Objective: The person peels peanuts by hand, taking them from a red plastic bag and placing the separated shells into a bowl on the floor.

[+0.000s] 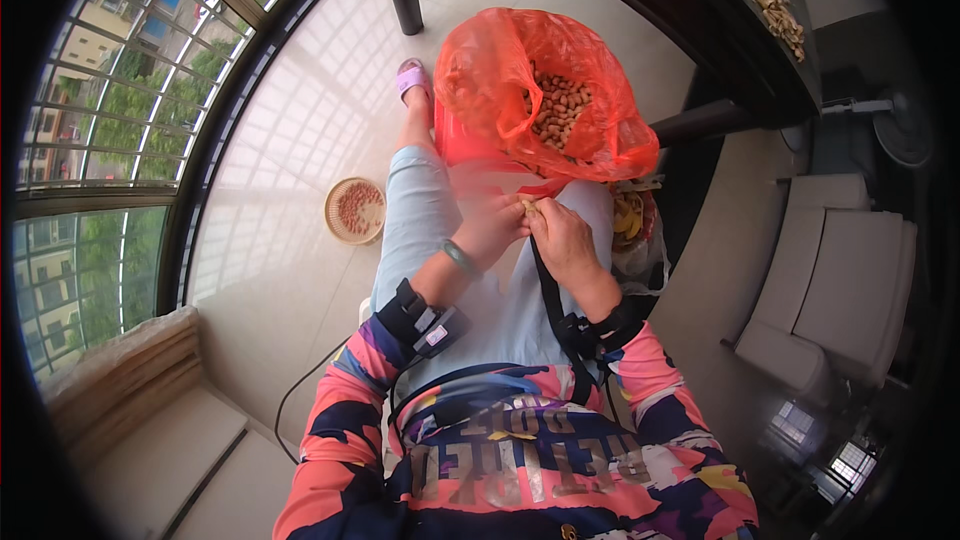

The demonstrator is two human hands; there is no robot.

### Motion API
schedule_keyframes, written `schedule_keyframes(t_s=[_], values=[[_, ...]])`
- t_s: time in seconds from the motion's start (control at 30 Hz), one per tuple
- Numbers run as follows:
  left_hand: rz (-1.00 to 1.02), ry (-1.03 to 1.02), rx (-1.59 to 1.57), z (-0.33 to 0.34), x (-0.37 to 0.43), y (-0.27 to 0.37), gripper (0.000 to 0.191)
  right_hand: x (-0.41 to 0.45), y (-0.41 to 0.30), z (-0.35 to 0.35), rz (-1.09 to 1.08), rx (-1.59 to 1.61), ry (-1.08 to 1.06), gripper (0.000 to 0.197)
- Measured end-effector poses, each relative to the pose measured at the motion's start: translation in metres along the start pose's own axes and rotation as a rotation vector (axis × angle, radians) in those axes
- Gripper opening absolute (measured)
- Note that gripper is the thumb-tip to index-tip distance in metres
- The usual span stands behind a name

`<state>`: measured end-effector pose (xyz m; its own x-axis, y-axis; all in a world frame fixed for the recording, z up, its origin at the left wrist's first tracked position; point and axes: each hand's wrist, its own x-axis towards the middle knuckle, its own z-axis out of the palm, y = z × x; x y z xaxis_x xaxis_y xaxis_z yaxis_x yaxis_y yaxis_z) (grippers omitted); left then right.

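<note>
My left hand (491, 226) and my right hand (561, 236) meet above my lap, fingertips together. Pinched between them is a small pale peanut in its shell (530, 206), mostly covered by the fingers. Just beyond the hands, an open red plastic bag (472, 75) rests on a red plastic stool (454, 139). Unshelled peanuts (561, 106) fill the hollow of the bag. To the left of my leg, a round cream-coloured plastic basket (330, 211) stands on the floor, with reddish shelled peanut kernels (358, 208) across its bottom.
Right of my knee sits a clear plastic bag (660, 262) by a container with yellow pieces (628, 214). A dark-framed table (720, 52) bears a pale heap (781, 15) at upper right. Grey sofa seats (832, 292) stand right; a barred window (127, 75) is left. A cable (289, 397) hangs by my left side.
</note>
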<state>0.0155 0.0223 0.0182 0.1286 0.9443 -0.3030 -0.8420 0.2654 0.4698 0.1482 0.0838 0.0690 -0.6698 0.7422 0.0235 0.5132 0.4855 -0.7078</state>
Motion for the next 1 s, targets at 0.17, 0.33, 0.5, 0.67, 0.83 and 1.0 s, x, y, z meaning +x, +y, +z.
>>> schedule_keyframes(t_s=[0.17,0.33,0.5,0.67,0.83,1.0], values=[[-0.048,0.144,0.042,0.021,-0.003,0.002,0.017,-0.004,0.002,-0.007,-0.024,-0.071,0.005,0.015],[-0.082,0.102,0.046,0.026,-0.005,0.005,0.014,-0.008,0.008,-0.01,-0.094,-0.202,-0.009,0.014],[-0.099,0.078,0.111,0.029,-0.004,0.005,0.014,-0.01,0.005,-0.013,-0.102,-0.199,0.024,0.015],[-0.069,0.036,0.185,0.027,0.0,0.001,0.013,-0.013,0.009,-0.012,-0.086,-0.239,0.02,0.015],[-0.23,0.142,-0.101,0.009,0.005,-0.006,0.017,-0.019,0.014,-0.005,-0.033,-0.132,0.083,0.015],[-0.249,0.112,-0.134,0.005,0.008,-0.012,0.022,-0.025,0.02,-0.005,0.132,0.021,0.06,0.015]])
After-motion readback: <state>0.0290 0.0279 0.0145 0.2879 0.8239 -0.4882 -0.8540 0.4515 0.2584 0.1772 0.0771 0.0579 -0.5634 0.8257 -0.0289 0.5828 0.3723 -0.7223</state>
